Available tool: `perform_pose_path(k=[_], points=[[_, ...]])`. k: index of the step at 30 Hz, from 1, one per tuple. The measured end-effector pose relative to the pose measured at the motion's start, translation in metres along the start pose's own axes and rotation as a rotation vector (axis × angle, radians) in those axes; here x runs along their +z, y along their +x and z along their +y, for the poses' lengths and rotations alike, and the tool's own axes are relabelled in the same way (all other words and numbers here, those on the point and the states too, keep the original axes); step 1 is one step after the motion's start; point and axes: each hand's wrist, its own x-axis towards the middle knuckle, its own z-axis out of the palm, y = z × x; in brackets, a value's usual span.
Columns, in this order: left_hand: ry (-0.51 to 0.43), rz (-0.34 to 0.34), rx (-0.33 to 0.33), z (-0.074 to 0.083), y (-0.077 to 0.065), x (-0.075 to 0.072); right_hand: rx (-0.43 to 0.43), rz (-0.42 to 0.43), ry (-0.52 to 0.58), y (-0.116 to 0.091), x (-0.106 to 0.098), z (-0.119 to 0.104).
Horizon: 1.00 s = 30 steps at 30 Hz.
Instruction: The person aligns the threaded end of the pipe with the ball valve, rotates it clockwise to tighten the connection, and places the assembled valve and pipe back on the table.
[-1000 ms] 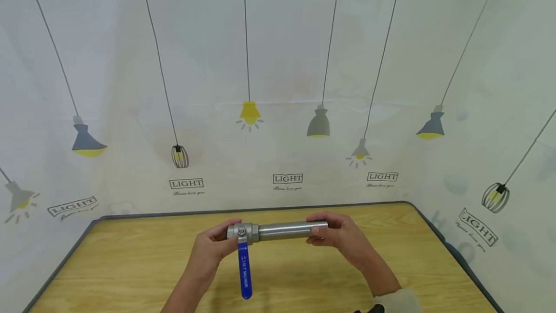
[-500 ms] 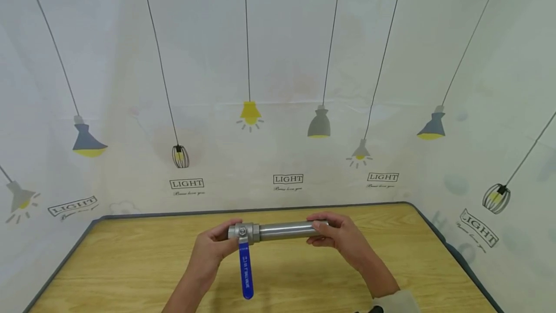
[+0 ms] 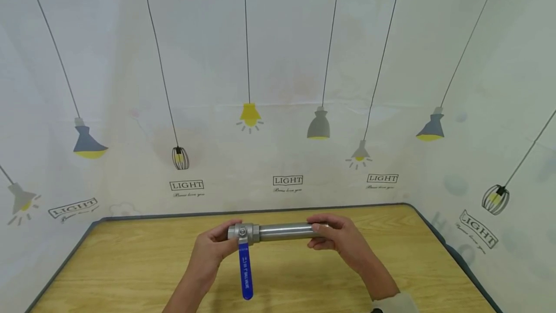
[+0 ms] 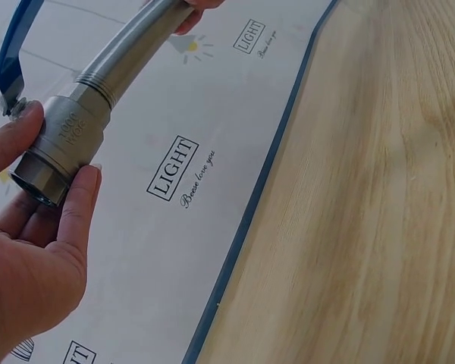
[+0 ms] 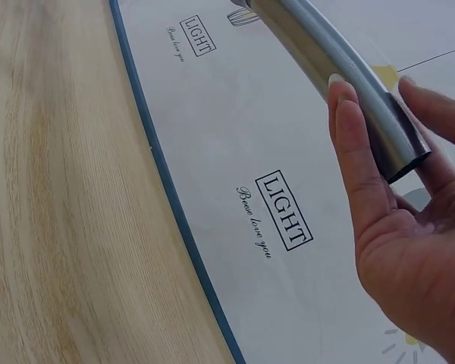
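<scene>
In the head view, a steel ball valve with a blue lever handle is held above the table, the lever pointing toward me. A straight steel pipe is joined to its right end, roughly level. My left hand grips the valve body at the left, thumb in front and fingers behind. In the left wrist view, the valve's free end shows as an open socket. My right hand holds the pipe's far right end between thumb and fingers. The pipe's open end shows in the right wrist view.
A wood-grain table top lies below the hands. Pale sheeting printed with lamps and the word LIGHT rises behind it and at both sides. A dark edge strip runs along the back of the table.
My right thumb has shifted slightly up over the pipe's end since a second ago. The valve, the pipe and my left hand stay nearly still.
</scene>
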Motion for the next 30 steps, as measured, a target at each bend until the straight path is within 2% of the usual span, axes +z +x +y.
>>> perform_pose_path(k=[12,22,30], points=[[-0.026,0.004,-0.019,0.0011,-0.0003,-0.0018,-0.020,-0.055,-0.039,0.0012,-0.0006,0.0032],[-0.026,0.010,-0.005,-0.0013,-0.0014,-0.0036,-0.021,-0.020,-0.114,0.0024,0.0000,0.0018],[-0.009,0.000,0.004,-0.0008,-0.0014,-0.0052,-0.016,0.005,-0.124,0.0046,0.0010,-0.0004]])
